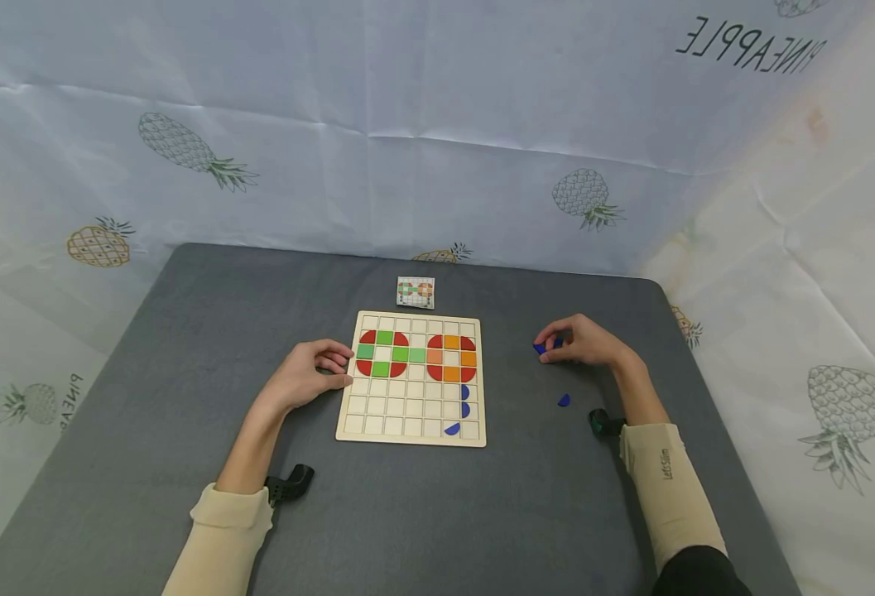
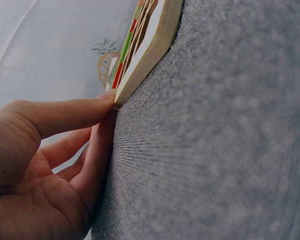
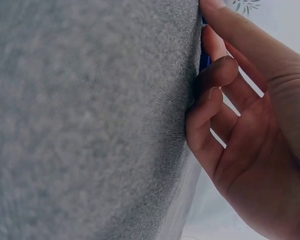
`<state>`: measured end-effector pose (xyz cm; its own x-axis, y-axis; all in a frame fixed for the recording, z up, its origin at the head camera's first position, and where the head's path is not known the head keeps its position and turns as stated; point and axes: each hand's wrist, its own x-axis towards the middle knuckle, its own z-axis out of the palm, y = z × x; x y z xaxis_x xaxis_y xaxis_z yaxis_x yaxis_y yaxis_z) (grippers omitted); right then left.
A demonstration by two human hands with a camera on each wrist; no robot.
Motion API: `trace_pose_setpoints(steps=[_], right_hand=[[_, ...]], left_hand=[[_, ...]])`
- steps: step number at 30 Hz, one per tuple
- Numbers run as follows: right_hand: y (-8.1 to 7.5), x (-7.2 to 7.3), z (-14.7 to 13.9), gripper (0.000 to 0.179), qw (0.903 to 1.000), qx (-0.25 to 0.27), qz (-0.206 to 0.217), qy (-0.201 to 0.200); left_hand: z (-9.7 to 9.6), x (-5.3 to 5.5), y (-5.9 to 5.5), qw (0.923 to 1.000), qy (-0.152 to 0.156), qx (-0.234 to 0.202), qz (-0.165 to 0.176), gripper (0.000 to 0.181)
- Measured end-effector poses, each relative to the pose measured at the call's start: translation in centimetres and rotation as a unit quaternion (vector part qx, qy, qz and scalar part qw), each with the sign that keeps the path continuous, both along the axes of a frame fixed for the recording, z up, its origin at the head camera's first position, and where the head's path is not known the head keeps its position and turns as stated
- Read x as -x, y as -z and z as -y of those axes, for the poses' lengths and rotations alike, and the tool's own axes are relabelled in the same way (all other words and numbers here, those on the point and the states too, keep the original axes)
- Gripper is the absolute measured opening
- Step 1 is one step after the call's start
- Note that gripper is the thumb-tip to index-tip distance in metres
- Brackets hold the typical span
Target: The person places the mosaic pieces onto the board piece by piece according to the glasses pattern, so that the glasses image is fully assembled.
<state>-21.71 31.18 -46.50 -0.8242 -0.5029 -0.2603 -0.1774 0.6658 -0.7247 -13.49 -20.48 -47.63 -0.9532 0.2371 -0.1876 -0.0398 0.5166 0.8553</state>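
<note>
A square wooden grid board [image 1: 400, 406] lies on the table. My left hand [image 1: 309, 374] touches its left edge, thumb and fingertips spaced along the rim; in the left wrist view the thumb tip rests against the board's edge [image 2: 145, 57]. Red, green and orange tiles form two ring shapes joined by a green tile [image 1: 417, 355]. Several blue half-round pieces [image 1: 452, 429] lie on its right side. Right of the board, my right hand [image 1: 580, 341] pinches a blue piece [image 1: 539, 348] low at the table, more blue showing under its fingers. Those fingers partly hide the blue in the right wrist view.
A small pattern card [image 1: 415, 293] stands behind the board, showing a similar coloured design. One loose blue half-round piece [image 1: 564, 401] lies on the grey table [image 1: 407, 521], nearer than my right hand. A pineapple-print cloth [image 1: 422, 182] hangs behind the table.
</note>
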Motion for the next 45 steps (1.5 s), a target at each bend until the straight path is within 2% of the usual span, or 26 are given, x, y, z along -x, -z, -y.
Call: trace_pose_setpoints(steps=[13, 20, 25, 33, 40, 45], right_hand=[[0.0, -0.1, 0.3, 0.025, 0.9999, -0.008, 0.005, 0.009], [-0.6, -0.6, 1.1, 0.025, 0.9998, -0.002, -0.021, 0.007], [-1.1, -0.9, 2.5, 0.025, 0.9994, 0.018, -0.031, -0.002], [-2.0, -1.4, 5.2, 0.028, 0.9983, 0.057, 0.001, -0.012], [-1.8, -1.2, 7.6, 0.015, 0.9926, 0.109, 0.017, -0.051], [-1.5, -1.0, 9.6, 0.012, 0.9926, 0.102, 0.015, -0.064]], left_hand=[[-0.1, 0.1, -0.2, 1.0000, -0.003, 0.000, 0.003, 0.042], [-0.1, 0.0, -0.2, 1.0000, -0.004, 0.001, 0.003, 0.042], [0.0, 0.0, -0.2, 1.0000, -0.005, 0.002, 0.002, 0.042], [0.0, 0.0, -0.2, 1.0000, -0.005, 0.001, 0.003, 0.043], [0.0, 0.1, -0.2, 1.0000, -0.003, 0.003, -0.001, 0.043], [0.0, 0.1, -0.1, 1.0000, -0.002, 0.001, 0.002, 0.043]])
